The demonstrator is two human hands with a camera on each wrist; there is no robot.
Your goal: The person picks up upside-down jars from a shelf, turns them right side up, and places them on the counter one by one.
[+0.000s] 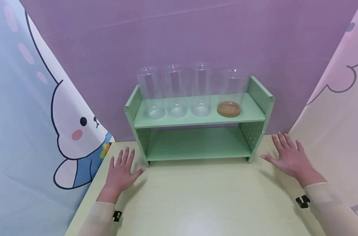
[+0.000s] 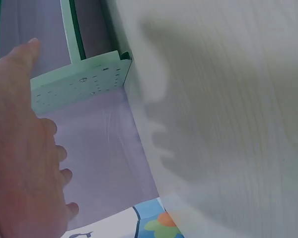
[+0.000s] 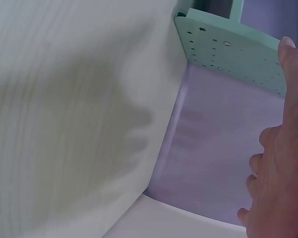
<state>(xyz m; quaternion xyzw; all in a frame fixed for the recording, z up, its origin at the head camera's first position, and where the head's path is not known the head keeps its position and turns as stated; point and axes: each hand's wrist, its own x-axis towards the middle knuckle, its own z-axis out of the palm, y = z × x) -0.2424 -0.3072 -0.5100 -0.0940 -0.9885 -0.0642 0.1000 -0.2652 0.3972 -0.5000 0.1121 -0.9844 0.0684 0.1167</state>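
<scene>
A green two-tier shelf [image 1: 199,144] stands at the back of the table. On its upper board three tall clear cups, a left one [image 1: 150,95], a middle one [image 1: 176,91] and a third [image 1: 201,90], stand upright in a row. To their right is a wider clear cup [image 1: 232,87] with brown liquid [image 1: 229,109] at its bottom. My left hand [image 1: 121,175], fingers spread and holding nothing, is left of the shelf, its shadow on the table. Off the shelf's right side my right hand [image 1: 291,159] is spread the same way, also holding nothing.
The pale wooden table [image 1: 196,196] runs in front of the shelf. A purple cloth [image 1: 181,36] hangs behind it. Printed curtains flank both sides, with a cartoon rabbit [image 1: 75,131] on the left one. Small holes dot the shelf's side panel [image 3: 223,47].
</scene>
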